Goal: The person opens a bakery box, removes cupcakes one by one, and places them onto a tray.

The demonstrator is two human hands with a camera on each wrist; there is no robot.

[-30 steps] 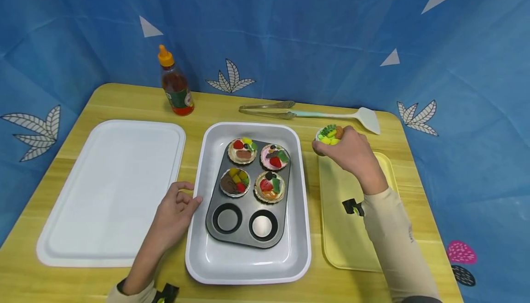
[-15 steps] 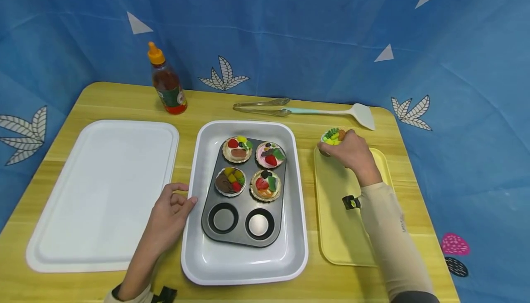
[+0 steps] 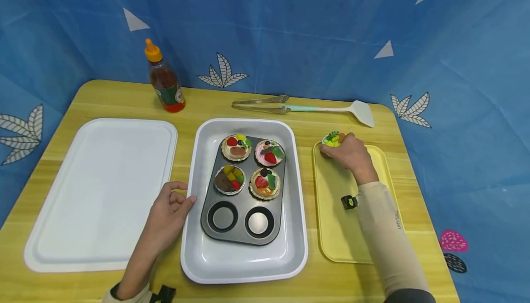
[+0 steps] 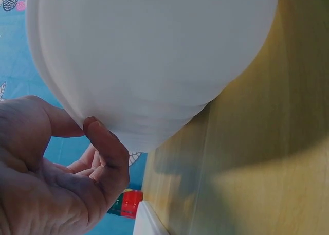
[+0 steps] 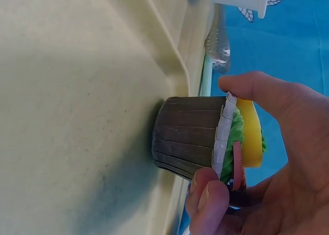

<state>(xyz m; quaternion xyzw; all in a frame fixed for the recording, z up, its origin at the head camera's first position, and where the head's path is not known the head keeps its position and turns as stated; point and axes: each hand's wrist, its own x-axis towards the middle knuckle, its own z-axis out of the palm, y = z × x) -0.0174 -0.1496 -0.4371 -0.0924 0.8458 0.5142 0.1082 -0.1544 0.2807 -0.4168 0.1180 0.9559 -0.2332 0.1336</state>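
My right hand (image 3: 353, 157) grips a cupcake (image 5: 186, 134) by its rim, thumb on one side and fingers on the other. Its brown pleated wrapper is topped with green, yellow and pink pieces. In the head view this cupcake is at the far left corner of the yellow tray (image 3: 342, 234); whether its base touches the tray I cannot tell. My left hand (image 3: 167, 215) pinches the left rim of a deep pale-grey pan (image 3: 244, 273), thumb and finger meeting there in the left wrist view. Inside the pan lies a dark muffin tin (image 3: 241, 208) with several decorated cupcakes and two bare cups nearest me.
A white lidlike tray (image 3: 103, 192) lies at the left. Behind it stands a sauce bottle (image 3: 165, 84) with an orange cap. Metal tongs (image 3: 261, 108) and a white-headed spatula (image 3: 361, 113) lie along the table's back edge, before a blue cloth (image 3: 265, 27).
My right hand has lowered the cupcake from above the yellow tray's far edge to its far left corner. My left hand keeps its hold on the pan. The head view has shifted slightly.
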